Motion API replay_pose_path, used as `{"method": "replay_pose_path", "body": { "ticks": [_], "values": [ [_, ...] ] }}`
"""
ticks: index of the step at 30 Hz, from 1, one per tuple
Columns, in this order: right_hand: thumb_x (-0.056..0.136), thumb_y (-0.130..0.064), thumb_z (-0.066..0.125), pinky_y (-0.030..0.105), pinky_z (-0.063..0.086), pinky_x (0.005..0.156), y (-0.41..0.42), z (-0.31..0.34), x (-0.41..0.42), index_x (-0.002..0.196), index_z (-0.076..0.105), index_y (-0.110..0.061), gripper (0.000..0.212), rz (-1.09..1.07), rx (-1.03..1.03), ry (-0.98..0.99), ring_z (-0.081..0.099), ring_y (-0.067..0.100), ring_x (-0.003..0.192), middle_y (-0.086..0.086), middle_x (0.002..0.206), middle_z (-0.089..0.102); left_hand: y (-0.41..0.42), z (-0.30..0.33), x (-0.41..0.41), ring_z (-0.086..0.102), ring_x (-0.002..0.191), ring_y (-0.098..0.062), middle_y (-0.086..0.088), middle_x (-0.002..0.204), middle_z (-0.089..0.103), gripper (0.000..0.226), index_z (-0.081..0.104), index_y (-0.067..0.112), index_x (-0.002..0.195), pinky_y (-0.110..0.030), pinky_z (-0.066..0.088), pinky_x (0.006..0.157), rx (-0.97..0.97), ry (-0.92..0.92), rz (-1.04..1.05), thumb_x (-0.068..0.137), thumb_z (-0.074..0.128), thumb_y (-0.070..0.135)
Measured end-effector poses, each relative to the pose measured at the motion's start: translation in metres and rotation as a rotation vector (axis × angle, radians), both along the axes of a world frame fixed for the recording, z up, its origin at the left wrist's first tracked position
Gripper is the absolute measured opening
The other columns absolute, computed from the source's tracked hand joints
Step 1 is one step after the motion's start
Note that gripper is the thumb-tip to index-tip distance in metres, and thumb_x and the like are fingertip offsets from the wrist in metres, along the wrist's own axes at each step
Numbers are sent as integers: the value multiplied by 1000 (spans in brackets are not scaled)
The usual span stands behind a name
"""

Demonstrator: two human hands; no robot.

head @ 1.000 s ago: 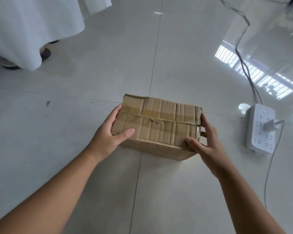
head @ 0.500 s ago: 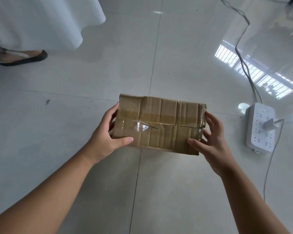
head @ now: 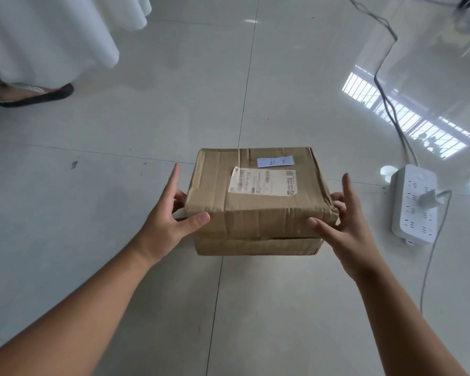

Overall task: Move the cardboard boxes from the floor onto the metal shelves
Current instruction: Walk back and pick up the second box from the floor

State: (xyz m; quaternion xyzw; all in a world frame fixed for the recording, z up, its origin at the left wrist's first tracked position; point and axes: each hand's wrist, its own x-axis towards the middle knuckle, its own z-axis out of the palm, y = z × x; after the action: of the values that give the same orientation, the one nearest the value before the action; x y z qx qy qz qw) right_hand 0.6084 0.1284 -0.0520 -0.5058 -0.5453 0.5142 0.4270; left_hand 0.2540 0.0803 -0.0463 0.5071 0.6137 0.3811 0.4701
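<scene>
I have rolled the cardboard box [head: 258, 202] over, so its shipping label [head: 263, 182] now faces up. My left hand [head: 171, 221] at nine o'clock and right hand [head: 345, 226] at three clamp its sides, index fingers free. It hangs clear of the floor [head: 92, 185], ready for carrying; no shelves in view.

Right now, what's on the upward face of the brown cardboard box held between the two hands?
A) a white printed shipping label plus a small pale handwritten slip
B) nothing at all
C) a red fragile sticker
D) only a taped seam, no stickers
A: the brown cardboard box, gripped by the left hand and right hand, shows a white printed shipping label with a small pale handwritten slip just beyond it.
</scene>
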Motion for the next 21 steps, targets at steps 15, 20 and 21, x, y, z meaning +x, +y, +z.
{"method": "replay_pose_path", "body": {
  "ticks": [15,20,21],
  "values": [
    [66,-23,102,32,56,104,-23,-36,4,146,29,-49,112,243,-154,-113,35,8,152,-16,155,35,-28,-24,-4,46,145,4,17,158,47,116,26,52,161,-32,44,119,-55,-6,-55,63,88,49],
    [58,-46,95,25,59,102,-27,-40,6,154,20,-57,122,263,-178,-169,32,3,154,-18,161,32,-29,-31,-5,53,136,12,20,152,49,111,26,62,149,-16,50,107,-84,-9,-69,61,91,44],
    [58,-46,96,34,58,108,-26,-41,6,160,16,-52,129,269,-188,-182,32,9,156,-13,166,30,-27,-31,-5,55,132,14,20,152,48,110,26,60,150,-12,51,103,-81,-11,-75,62,90,42]
  ]
}}
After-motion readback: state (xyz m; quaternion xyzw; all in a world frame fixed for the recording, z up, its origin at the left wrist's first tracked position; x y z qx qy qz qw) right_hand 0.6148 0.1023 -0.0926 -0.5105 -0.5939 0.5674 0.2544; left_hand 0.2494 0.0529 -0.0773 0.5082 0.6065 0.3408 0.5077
